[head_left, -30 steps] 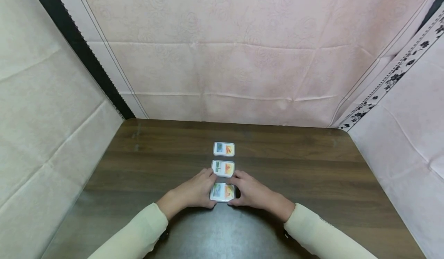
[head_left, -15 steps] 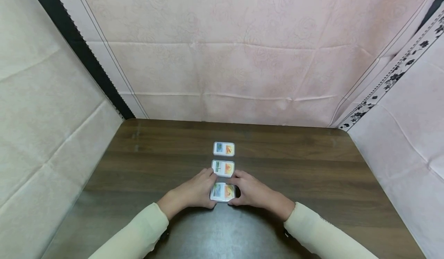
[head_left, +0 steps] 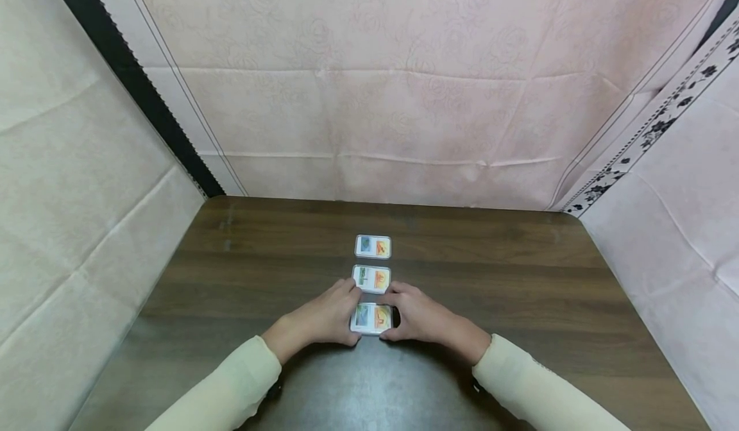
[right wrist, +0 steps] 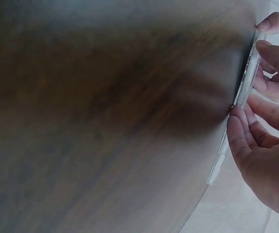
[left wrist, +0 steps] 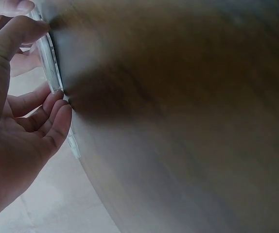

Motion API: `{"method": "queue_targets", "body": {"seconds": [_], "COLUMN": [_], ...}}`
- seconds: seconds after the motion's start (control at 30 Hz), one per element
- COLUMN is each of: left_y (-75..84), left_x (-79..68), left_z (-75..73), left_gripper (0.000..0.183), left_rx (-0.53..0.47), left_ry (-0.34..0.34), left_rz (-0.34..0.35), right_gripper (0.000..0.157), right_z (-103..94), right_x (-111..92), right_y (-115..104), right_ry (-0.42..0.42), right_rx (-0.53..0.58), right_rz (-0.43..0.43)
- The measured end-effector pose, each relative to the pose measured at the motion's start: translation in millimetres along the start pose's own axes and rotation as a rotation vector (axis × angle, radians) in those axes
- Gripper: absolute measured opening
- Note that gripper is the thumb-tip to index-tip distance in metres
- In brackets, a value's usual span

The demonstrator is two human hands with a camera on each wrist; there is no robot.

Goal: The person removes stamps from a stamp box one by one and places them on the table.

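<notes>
Three small flat clear plastic cases with printed picture faces lie in a column on the wooden table. The nearest case (head_left: pixel 371 318) is between my two hands. My left hand (head_left: pixel 328 317) holds its left end, thumb at the near edge and fingers at the far edge. On the right end my right hand (head_left: pixel 419 315) grips it the same way. Just beyond my fingertips lies the middle case (head_left: pixel 371 279), and past it the far case (head_left: pixel 373 246). Both wrist views show the held case (left wrist: pixel 51 63) edge-on, low at the table surface; whether it touches the table I cannot tell.
The dark wooden table (head_left: pixel 491 258) has rounded far corners. A pale pink patterned cloth (head_left: pixel 369 110) hangs behind it, and white cloths (head_left: pixel 75 226) hang at both sides, close to the table's edges.
</notes>
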State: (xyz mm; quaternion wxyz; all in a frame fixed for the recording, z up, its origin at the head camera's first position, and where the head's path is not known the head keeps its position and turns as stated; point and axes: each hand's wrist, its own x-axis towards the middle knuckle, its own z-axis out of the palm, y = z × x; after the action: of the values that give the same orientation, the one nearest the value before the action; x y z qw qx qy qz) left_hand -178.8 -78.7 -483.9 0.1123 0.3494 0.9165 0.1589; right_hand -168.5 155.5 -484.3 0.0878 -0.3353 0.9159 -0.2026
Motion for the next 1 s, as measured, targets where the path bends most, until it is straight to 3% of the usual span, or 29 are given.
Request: {"method": "queue_targets", "body": {"seconds": [1.0], "left_y": [1.4], "left_x": [1.1], "left_z": [-2.2], "left_gripper": [0.071], "left_rx": [-0.004], "left_ry": [-0.02], "left_rz": [-0.025], "right_gripper": [0.056], "right_z": [-4.2], "right_x": [-1.2], "right_y": [-1.4], "right_ry": [-0.016], "right_rx": [0.015], "right_rz": [0.021]}}
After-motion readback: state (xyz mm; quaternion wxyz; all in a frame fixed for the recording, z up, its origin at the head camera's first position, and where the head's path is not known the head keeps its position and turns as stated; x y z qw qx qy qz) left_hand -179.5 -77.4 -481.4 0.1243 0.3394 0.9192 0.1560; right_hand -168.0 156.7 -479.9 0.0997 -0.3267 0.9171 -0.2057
